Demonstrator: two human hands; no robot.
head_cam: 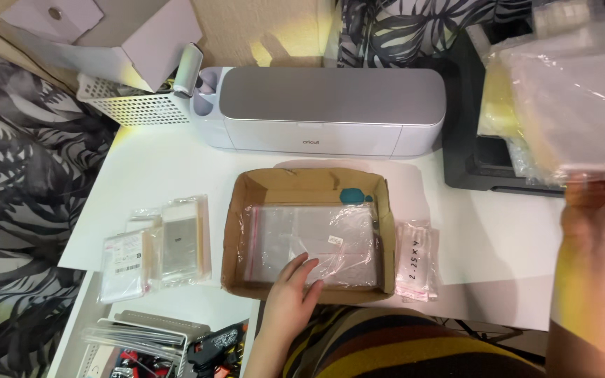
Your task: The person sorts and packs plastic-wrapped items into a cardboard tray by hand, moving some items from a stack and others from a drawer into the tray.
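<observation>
A: What is the left hand (290,292) on?

B: It rests flat, fingers loosely spread, on a stack of clear plastic sleeves (313,245) lying inside a shallow cardboard tray (234,231). Nothing is pinched; the palm and fingertips seem to press the slippery sleeves down so they stay put, though that is a judgement.

A: Where does the tray sit, and how do the sleeves lie?

B: The tray sits at the middle of the bench (155,168), against its near edge. The sleeves lie flat, their long axis running left to right along that edge, and they fill most of the tray floor. A small teal object (353,195) sits in the tray's far right corner.

A: And the right hand?

B: The right hand (600,210) is raised beyond the bench's right edge, close to the camera, pinching a thick bundle of clear sleeves (575,98) by its lower edge. The bundle tilts up and away, blurred.

A: What lies around the tray?

B: Just beside its right wall lies a narrow packet of small bags (416,259). Left of it, near the left edge, lie several flat clear packets (155,248). A long white cutting machine (330,108) stands along the far edge, with a white mesh basket (131,105) at its left.
</observation>
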